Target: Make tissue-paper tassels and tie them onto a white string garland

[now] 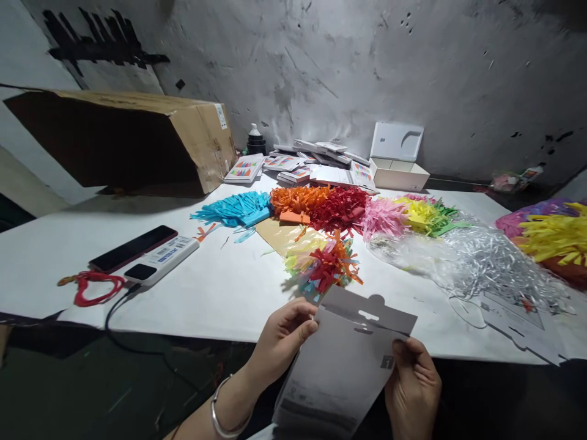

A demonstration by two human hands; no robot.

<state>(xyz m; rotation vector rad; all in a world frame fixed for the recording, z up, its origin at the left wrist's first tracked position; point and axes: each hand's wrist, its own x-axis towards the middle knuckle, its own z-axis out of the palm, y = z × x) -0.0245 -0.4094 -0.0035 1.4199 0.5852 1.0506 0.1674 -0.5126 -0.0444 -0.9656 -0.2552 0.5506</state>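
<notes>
A flat cardboard packaging box (342,360) with a hang-hole flap at its top is held up at the table's front edge. My left hand (287,333) pinches its upper left edge between thumb and fingers. On the other side my right hand (413,379) grips the right edge near the top. The box's lower end runs down toward my lap. Just beyond it lies a small mixed bundle of paper tassels (332,266), red, orange, yellow and blue. Whether the box contains anything cannot be seen.
Blue (238,209), orange (298,200) and red tassels (342,208) lie in a row behind. Silver tinsel (495,250) is at right. A phone (132,247) and power bank (162,260) lie left, near a large carton (206,140). Packed flat boxes (316,160) are piled at the wall.
</notes>
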